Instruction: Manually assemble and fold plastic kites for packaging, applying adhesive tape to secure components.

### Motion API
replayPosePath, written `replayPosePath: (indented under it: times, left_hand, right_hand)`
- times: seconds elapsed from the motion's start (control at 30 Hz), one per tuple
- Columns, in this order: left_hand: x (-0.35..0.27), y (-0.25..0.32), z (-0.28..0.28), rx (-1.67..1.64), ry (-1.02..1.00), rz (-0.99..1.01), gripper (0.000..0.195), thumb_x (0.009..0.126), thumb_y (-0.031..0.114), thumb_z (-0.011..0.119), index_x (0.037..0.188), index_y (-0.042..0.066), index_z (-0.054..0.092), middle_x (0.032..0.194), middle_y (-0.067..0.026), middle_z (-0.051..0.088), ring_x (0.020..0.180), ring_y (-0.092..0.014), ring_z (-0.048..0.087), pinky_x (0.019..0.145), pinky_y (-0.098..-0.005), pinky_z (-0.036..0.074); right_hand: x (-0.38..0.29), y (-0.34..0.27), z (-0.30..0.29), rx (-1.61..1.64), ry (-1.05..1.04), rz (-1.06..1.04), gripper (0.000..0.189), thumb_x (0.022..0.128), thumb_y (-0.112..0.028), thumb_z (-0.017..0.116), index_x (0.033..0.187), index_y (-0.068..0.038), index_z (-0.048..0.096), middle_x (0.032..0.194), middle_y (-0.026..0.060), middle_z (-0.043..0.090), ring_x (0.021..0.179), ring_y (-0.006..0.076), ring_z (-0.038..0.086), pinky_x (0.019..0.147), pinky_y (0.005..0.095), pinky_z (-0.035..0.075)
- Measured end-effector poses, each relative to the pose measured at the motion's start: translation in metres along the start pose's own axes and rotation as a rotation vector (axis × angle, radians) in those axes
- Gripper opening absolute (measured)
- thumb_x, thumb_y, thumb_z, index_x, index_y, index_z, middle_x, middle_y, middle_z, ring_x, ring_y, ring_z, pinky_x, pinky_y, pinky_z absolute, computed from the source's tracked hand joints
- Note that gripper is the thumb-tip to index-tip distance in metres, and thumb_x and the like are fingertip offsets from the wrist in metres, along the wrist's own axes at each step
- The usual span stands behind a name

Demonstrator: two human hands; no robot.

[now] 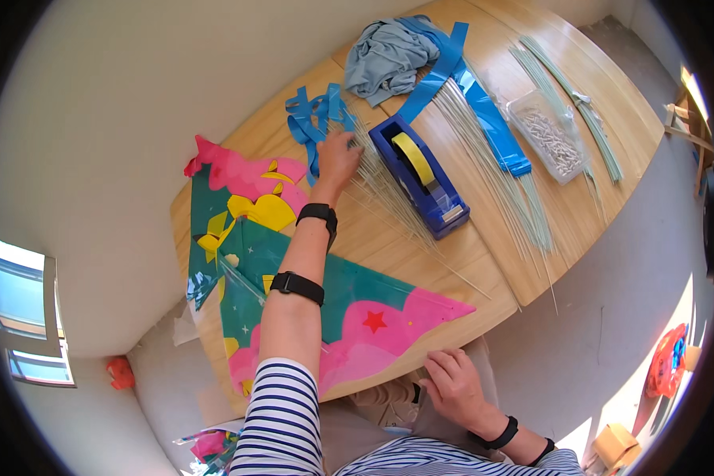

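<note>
My left hand (pixel 336 159) reaches across the table over a heap of blue ribbon strips (pixel 312 116) and the ends of thin pale rods (pixel 387 184). Its fingertips touch that pile, but whether they grip anything is hidden. Below the forearm spreads a printed kite sail (pixel 357 282) in green, pink and yellow, partly folded over, with one pointed corner toward the right. My right hand (pixel 452 384) rests by the near table edge, fingers loosely bent, nothing visible in it. A blue tape dispenser (pixel 443 205) with a yellow roll stands right of the left hand.
A crumpled grey-blue cloth (pixel 387 56) lies at the far edge. Long blue strips (pixel 491 122) lie across more rods (pixel 482 160). Farther right are a clear plastic box of small white pieces (pixel 547 137) and a tied rod bundle (pixel 589 113). A cardboard box (pixel 616 446) sits on the floor.
</note>
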State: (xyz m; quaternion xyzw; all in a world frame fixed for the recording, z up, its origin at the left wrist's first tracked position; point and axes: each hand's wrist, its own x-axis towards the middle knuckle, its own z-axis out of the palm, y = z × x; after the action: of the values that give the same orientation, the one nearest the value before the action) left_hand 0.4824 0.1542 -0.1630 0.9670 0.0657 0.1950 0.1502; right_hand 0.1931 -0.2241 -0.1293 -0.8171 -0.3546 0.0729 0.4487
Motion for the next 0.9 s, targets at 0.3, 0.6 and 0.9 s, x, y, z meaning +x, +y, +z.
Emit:
replayPosePath:
  times: [0.3, 0.6, 0.9]
  left_hand:
    - [0.012, 0.009, -0.05, -0.324, 0.082, -0.37, 0.024, 0.076, 0.005, 0.073, 0.099, 0.0, 0.071, 0.087, -0.0076, 0.071, 0.081, -0.017, 0.066, 0.074, -0.0317, 0.052]
    - [0.02, 0.004, -0.007, -0.295, 0.113, -0.302, 0.032, 0.073, 0.005, 0.078, 0.103, 0.0, 0.068, 0.087, -0.0086, 0.07, 0.081, -0.02, 0.066, 0.072, -0.0334, 0.052]
    - [0.04, -0.017, 0.034, -0.232, 0.212, -0.3, 0.024, 0.073, 0.007, 0.077, 0.094, 0.0, 0.066, 0.078, -0.0092, 0.067, 0.074, -0.02, 0.064, 0.068, -0.0341, 0.05]
  right_hand:
    - [0.016, 0.007, -0.001, -0.002, 0.047, -0.011, 0.039, 0.072, -0.007, 0.074, 0.107, 0.005, 0.063, 0.112, 0.0163, 0.061, 0.099, 0.036, 0.056, 0.086, 0.0466, 0.048]
    - [0.128, -0.002, -0.005, -0.333, 0.151, -0.154, 0.058, 0.078, -0.017, 0.071, 0.129, 0.005, 0.057, 0.148, 0.0228, 0.043, 0.14, 0.0378, 0.039, 0.116, 0.0501, 0.031]
    - [0.167, 0.049, 0.038, -0.375, 0.056, 0.06, 0.085, 0.071, -0.041, 0.078, 0.134, 0.01, 0.05, 0.152, 0.0284, 0.035, 0.144, 0.0394, 0.032, 0.117, 0.0507, 0.027]
